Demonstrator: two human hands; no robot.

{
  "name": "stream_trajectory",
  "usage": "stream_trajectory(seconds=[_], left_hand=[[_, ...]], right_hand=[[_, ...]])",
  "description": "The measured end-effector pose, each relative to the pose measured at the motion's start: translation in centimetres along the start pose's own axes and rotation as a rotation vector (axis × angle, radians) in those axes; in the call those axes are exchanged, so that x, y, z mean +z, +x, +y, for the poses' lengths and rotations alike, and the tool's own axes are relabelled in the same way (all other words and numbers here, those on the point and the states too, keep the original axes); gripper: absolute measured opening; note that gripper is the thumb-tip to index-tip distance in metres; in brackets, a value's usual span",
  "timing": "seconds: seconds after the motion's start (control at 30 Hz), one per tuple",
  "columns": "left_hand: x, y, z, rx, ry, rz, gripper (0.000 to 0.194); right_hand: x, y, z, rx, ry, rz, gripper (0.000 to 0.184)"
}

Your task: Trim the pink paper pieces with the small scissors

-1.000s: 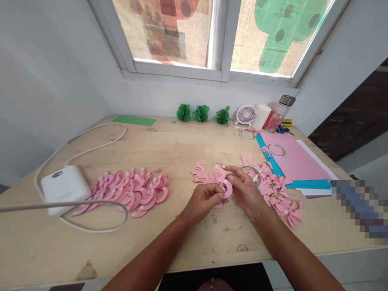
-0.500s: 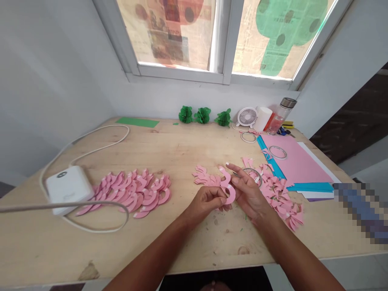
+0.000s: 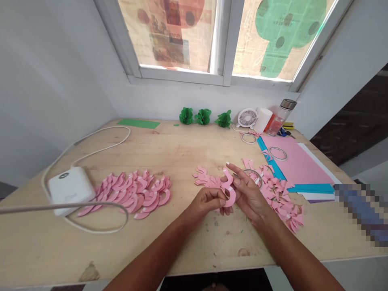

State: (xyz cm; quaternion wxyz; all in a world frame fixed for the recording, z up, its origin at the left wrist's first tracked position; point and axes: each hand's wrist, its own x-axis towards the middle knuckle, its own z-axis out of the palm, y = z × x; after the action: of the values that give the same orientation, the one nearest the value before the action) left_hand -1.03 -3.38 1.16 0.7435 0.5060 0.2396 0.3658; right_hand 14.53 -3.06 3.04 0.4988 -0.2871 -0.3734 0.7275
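Observation:
My left hand (image 3: 210,200) pinches a curved pink paper piece (image 3: 232,198) between thumb and fingers. A second, wavy pink piece (image 3: 228,176) rises just above it, near the right thumb. Small whitish patches show at the ends of both. My right hand (image 3: 250,194) supports the pieces from the right, its index finger stretched out and other fingertips showing underneath. Whether the two pieces are joined cannot be made out. Behind the left hand lies a small group of wavy pink cutouts (image 3: 206,178), partly covered by it.
Left on the table lie a heap of curved pink cutouts (image 3: 133,194) and a white power bank (image 3: 71,190) with a looping cable. Pink scraps (image 3: 281,198), a tape roll (image 3: 249,138) and pink sheets (image 3: 300,161) are at right. Green paper ornaments (image 3: 203,117) and a small fan (image 3: 247,118) stand behind.
The upper wavy piece has shifted slightly right, closer to the right thumb. Both hands stay nearly in place, and the camera view has tilted a little.

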Motion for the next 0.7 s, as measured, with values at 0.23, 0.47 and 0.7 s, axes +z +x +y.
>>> stream_trajectory(seconds=[0.23, 0.47, 0.7], left_hand=[[0.08, -0.09, 0.19, 0.009, -0.074, -0.002, 0.016], [0.12, -0.13, 0.33, 0.007, -0.129, -0.027, 0.016], [0.21, -0.10, 0.27, -0.005, -0.118, -0.030, 0.015]], right_hand=[[-0.06, 0.19, 0.01, -0.016, 0.043, 0.019, 0.054], [-0.11, 0.23, 0.01, -0.015, 0.035, 0.011, 0.053], [-0.03, 0.16, -0.07, -0.004, 0.037, 0.028, 0.054]])
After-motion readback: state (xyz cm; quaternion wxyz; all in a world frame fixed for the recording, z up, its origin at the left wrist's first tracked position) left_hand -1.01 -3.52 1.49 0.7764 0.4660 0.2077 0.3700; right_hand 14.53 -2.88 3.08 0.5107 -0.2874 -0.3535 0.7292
